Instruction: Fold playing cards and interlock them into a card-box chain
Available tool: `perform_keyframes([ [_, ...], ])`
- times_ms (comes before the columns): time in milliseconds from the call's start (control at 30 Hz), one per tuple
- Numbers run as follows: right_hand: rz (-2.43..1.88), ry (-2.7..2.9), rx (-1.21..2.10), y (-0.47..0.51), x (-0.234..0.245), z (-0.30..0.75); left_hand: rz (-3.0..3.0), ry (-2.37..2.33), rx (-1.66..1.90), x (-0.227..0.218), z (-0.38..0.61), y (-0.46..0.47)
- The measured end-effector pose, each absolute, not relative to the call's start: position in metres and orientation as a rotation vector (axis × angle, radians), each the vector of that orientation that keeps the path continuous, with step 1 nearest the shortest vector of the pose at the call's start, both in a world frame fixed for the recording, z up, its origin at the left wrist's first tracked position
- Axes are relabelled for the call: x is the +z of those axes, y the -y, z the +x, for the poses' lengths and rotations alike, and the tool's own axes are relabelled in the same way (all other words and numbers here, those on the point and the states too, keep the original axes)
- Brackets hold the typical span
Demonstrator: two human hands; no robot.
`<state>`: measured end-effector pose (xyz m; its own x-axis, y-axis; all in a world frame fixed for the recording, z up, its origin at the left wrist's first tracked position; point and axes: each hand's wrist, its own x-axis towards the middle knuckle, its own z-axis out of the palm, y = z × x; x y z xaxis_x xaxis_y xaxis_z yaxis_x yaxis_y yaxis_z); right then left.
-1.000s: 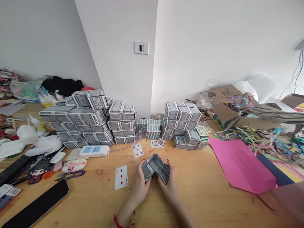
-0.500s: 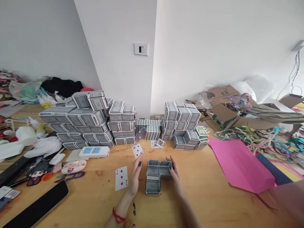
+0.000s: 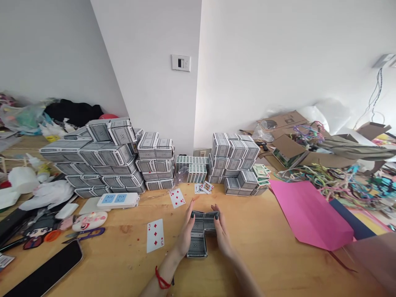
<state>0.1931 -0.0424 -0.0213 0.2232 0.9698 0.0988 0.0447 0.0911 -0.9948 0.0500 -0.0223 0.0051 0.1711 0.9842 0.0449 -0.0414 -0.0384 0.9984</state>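
An L-shaped block folded from playing cards [image 3: 197,246], grey-patterned backs outward, lies on the wooden table in front of me. My left hand [image 3: 186,234] rests along its left side, with the thumb over the top edge. At the right end of its far arm, my right hand [image 3: 221,231] presses in, thumb on top. The block is gripped between both hands; the fingers on its outer sides are partly hidden. Left of my left hand a three of diamonds [image 3: 155,235] lies face up. Beyond the hands is another diamond card [image 3: 177,198].
Stacks of similar card blocks stand at the back left [image 3: 105,154] and back right [image 3: 235,148]. A white power strip [image 3: 119,200], purple-handled scissors [image 3: 89,233] and a phone [image 3: 46,270] lie to the left. Pink paper [image 3: 312,214] and tangled cords [image 3: 324,183] spread on the right.
Both hands have closed in on the L-shaped block; my left hand was apart from it before and now touches its left side. The camera view has shifted slightly.
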Motion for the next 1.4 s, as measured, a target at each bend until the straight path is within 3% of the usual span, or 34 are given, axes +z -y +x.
perform_keyframes([
  [167, -1.251, 1.180, 0.995, 0.041, -0.019, 0.198, 1.165, -0.977, 1.085, 0.005, 0.048, 0.018],
  [400, -1.315, 0.833, 0.943, 0.050, -0.035, 0.209, 1.173, -1.220, 1.121, 0.002, 0.031, 0.018],
  [733, -1.344, 0.818, 0.909, 0.099, -0.020, 0.200, 1.038, -1.629, 1.479, -0.007, 0.044, 0.039],
  [1067, -1.376, 0.825, 0.874, 0.080, -0.010, 0.202, 1.057, -1.470, 1.336, 0.004, 0.038, 0.084],
  [1200, -1.325, 0.806, 0.890, 0.066, -0.002, 0.205, 1.154, -1.367, 1.459, 0.007, 0.032, 0.049],
  [1400, -1.281, 0.850, 0.976, 0.055, -0.011, 0.205, 1.244, -1.025, 1.276, 0.011, 0.043, -0.014],
])
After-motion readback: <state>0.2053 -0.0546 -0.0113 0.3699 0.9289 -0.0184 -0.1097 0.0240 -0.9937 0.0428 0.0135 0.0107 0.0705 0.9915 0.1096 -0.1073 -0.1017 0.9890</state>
